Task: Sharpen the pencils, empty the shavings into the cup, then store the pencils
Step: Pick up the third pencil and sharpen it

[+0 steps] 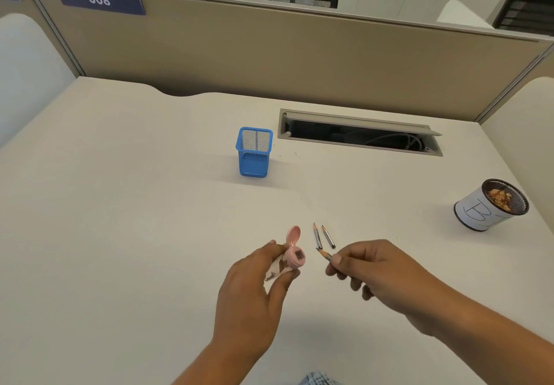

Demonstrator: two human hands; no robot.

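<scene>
My left hand [254, 282] holds a pink sharpener [292, 257] with its lid flipped open and brown shavings showing in its clear body. My right hand [368, 267] pinches a short pencil [325, 254], its sharp tip pointing left at the sharpener, a small gap apart. Two more short grey pencils [323, 236] lie side by side on the white desk [120, 204] just beyond my hands, tips pointing away. A blue mesh pencil holder [254, 152] stands upright at mid-desk. A paper-wrapped black mesh cup [491, 204] with shavings inside stands at the right.
An open cable tray slot [359, 132] with cables inside is cut into the desk behind the blue holder. A beige partition [269, 48] closes off the far edge. Curved white dividers rise at the left and right sides.
</scene>
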